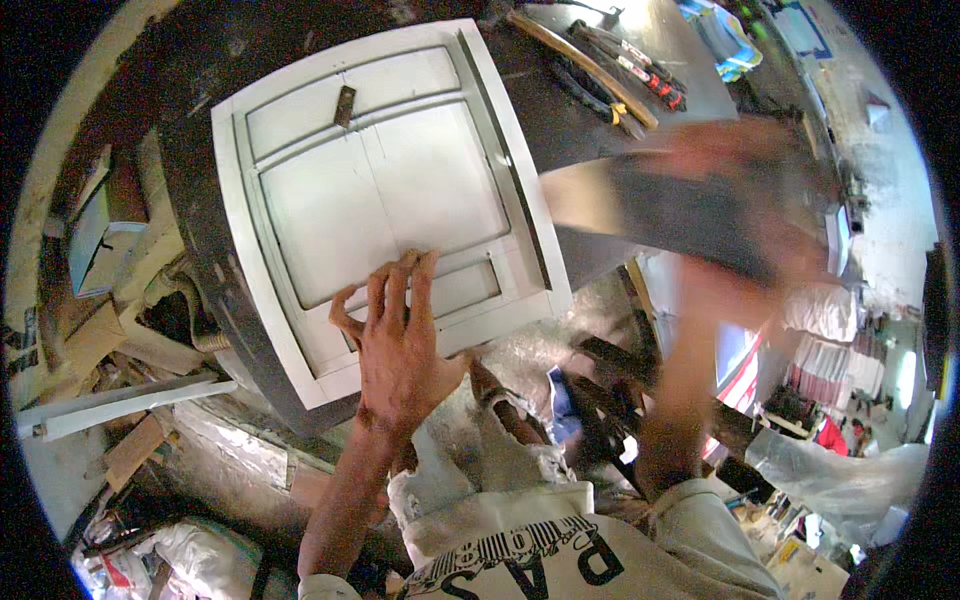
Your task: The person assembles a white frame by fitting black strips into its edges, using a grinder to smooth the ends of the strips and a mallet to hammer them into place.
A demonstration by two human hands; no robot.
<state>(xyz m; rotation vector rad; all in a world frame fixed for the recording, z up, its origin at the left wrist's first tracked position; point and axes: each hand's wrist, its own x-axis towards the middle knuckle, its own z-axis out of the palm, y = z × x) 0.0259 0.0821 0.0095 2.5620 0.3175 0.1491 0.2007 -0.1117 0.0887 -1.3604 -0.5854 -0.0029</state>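
Using the dark bench (pixel 195 225) as flat support for the white door (pixel 380 190); gripping a blurred dark tool (pixel 675 205) by the door's right side in the right hand (pixel 765 270); resting the spread left hand (pixel 400 345), clasping nothing, across the near rail (pixel 512 305), likely against sliding.

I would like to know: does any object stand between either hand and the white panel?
Nothing visible separates the left hand from the white panel it touches. Between the right hand and the panel is a blurred dark object, which this hand appears to hold.
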